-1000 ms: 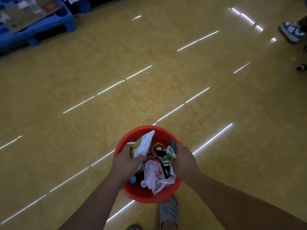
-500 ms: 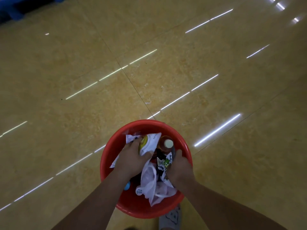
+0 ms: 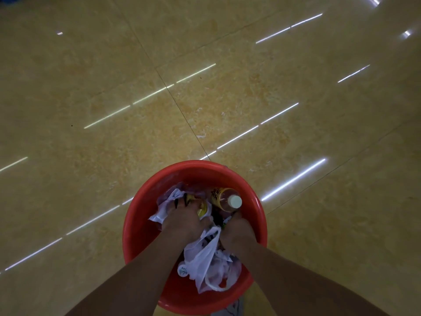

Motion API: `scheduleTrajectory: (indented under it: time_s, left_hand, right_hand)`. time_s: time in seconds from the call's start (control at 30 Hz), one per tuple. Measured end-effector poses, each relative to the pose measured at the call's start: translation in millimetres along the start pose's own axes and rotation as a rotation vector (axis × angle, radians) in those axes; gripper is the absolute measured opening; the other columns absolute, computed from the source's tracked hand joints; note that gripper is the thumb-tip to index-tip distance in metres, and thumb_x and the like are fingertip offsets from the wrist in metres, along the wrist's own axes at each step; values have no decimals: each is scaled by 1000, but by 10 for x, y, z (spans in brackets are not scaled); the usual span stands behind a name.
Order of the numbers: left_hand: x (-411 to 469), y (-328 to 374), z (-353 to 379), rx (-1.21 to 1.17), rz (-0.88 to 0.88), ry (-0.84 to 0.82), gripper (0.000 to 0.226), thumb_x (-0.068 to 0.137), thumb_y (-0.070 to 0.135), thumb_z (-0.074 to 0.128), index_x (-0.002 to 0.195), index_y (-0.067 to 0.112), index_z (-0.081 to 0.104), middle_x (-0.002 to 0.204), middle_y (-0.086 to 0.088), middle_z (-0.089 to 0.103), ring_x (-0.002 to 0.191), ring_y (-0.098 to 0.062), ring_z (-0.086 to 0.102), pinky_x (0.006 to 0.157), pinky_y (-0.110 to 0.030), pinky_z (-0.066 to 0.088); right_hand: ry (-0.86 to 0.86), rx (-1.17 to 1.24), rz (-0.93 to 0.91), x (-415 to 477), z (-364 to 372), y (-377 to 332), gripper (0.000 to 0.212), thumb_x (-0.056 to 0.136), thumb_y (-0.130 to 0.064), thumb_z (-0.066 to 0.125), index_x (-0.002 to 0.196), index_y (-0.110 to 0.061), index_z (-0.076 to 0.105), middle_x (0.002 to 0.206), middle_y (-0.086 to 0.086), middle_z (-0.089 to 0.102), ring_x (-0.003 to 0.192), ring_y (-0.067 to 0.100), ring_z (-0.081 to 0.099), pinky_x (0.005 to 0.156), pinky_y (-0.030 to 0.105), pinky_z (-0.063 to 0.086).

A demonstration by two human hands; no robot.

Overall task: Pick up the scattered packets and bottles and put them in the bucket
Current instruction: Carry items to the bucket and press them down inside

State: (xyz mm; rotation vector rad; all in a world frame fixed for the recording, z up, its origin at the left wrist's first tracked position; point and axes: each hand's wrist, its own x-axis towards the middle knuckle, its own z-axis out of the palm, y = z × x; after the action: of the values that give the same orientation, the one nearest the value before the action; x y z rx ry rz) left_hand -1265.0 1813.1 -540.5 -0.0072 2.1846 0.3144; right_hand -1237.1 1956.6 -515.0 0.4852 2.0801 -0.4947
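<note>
Both hands were down inside the red bucket (image 3: pixel 136 224). The left hand (image 3: pixel 184 218) lay spread on a white packet (image 3: pixel 173 197), pressing it down beside the bottle (image 3: pixel 224 198). The right hand (image 3: pixel 237 231) had its fingers buried under a plastic bag (image 3: pixel 202 258), so I couldn't tell its grip. It looked wise to press evenly so nothing sprang out.

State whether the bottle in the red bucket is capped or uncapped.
Capped: the bottle carries a white cap on its neck.
</note>
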Motion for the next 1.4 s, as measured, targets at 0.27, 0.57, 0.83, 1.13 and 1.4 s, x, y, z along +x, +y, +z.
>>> scheduleTrajectory:
  time_s: [0.27,0.57,0.83,1.13,1.4]
  left_hand:
    - [-368,153,-192,-73,149,214,51,82,34,46,132,24,52,132,-6,50,124,-29,46,98,-42,44]
    - [-606,193,94,361,139,-58,59,99,25,37,153,17,18,161,-17,-7,149,-32,-12,120,-48,6]
    - [-216,73,339,385,167,-89,72,96,27,42,156,18,3,160,-13,-18,147,-33,-19,119,-51,7]
    - [-252,199,257,338,145,-37,66,94,29,44,154,23,17,163,-11,-2,149,-32,-9,120,-52,7]
    - [-897,432,-446,254,264,142,54,87,30,48,140,23,41,145,-7,37,136,-31,32,105,-49,39]
  right_hand:
    - [8,-29,-30,-288,-164,20,60,93,-20,53,142,0,24,140,19,38,125,28,48,105,32,41]
    - [-84,-502,-196,-343,12,163,46,97,-19,43,140,0,41,152,25,19,131,34,34,107,41,38]
    - [-178,-711,-225,57,377,235,46,98,-23,38,134,5,48,150,33,28,144,46,13,113,53,26]
    - [-82,-726,-295,58,300,264,45,96,-25,41,130,1,52,146,27,38,138,43,22,114,50,25]
    - [31,-506,-331,-710,-318,147,46,94,-25,44,138,-10,45,148,16,32,138,34,26,115,46,27]
